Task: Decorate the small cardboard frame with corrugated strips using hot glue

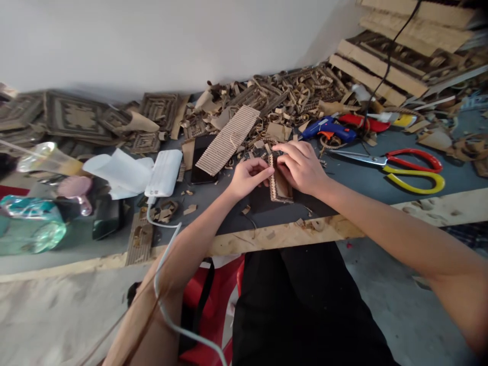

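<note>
Near the table's front edge I have a small cardboard piece (282, 187) with a corrugated strip along its left side. My left hand (250, 176) pinches that strip from the left, thumb pressed against it. From the right, my right hand (303, 165) curls its fingers over the piece's far end and holds it. Parts of the piece are hidden by my fingers. Just beyond my left hand a flat corrugated cardboard sheet (229, 140) lies slanted over a dark phone (202, 160). A blue glue gun (330, 128) rests beyond my right hand.
Scissors (396, 161) with red and yellow handles lie at the right. A white power bank (164, 173) with a cable (163, 300) crossing my left forearm is at the left. Cardboard scraps (305, 91) pile against the wall. A plastic bottle (34, 226) and pink hairbrush (76, 189) stand far left.
</note>
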A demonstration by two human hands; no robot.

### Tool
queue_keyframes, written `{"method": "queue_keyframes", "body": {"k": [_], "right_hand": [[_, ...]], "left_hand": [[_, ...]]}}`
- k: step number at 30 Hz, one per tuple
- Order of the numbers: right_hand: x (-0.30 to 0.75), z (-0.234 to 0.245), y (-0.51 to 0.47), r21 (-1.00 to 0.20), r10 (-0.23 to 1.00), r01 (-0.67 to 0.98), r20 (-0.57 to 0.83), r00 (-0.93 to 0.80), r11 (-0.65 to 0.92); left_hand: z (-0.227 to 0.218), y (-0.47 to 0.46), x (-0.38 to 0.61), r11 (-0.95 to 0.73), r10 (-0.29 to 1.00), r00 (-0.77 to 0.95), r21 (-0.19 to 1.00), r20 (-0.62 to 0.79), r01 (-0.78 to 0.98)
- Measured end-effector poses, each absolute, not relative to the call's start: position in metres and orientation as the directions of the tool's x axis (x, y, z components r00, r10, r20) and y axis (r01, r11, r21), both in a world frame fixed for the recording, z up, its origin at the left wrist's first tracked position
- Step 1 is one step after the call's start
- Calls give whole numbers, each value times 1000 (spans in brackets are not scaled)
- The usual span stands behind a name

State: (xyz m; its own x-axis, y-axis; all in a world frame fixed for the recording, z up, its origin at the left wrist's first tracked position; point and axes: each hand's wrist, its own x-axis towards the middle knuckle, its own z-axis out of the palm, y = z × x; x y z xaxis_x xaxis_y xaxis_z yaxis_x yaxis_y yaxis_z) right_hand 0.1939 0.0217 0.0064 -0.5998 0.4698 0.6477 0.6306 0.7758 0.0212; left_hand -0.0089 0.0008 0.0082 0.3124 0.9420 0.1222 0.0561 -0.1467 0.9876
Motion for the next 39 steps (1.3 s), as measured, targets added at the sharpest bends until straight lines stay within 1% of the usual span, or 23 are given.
{"method": "queue_keyframes", "body": {"k": [3, 5, 8, 11, 14, 16, 19, 21, 23, 26, 29, 33, 39], "right_hand": [[192, 3, 22, 29, 441, 601, 650, -618, 799], [191, 2, 22, -1, 430, 576, 666, -610, 818], [191, 3, 21, -60, 451, 561, 668, -592, 826], [193, 4, 21, -73, 462, 596, 709, -532, 799], [195, 6, 21, -41, 444, 656, 768, -462, 754], [196, 6, 21, -4, 411, 675, 796, -444, 737], [197, 5, 22, 1, 402, 671, 800, -445, 741], [198, 4, 21, -35, 421, 658, 793, -440, 752], [198, 1, 21, -63, 419, 642, 805, -420, 764], [199, 0, 20, -60, 411, 647, 816, -407, 760], [200, 2, 20, -22, 414, 672, 802, -430, 740], [202, 5, 19, 18, 391, 664, 796, -462, 748], [201, 6, 18, -42, 467, 668, 747, -473, 743]], "left_hand": [[10, -1, -9, -174, 929, 351, 976, 119, 128], [9, -2, -9, -197, 940, 314, 962, 131, 190], [6, -1, -9, -237, 955, 253, 915, 157, 328], [4, 1, -10, -295, 953, 190, 864, 236, 408], [3, 2, -11, -305, 952, 94, 860, 293, 409], [5, -1, -11, -315, 948, 80, 869, 309, 381], [8, -9, -9, -412, 911, 139, 836, 389, 362], [10, -15, -9, -487, 873, 177, 783, 455, 386], [11, -18, -9, -532, 846, 212, 746, 490, 400], [10, -19, -9, -571, 821, 253, 711, 512, 411], [9, -19, -9, -599, 800, 282, 678, 529, 427], [8, -18, -9, -609, 793, 303, 663, 529, 435], [8, -17, -9, -620, 784, 321, 661, 531, 422]]}}
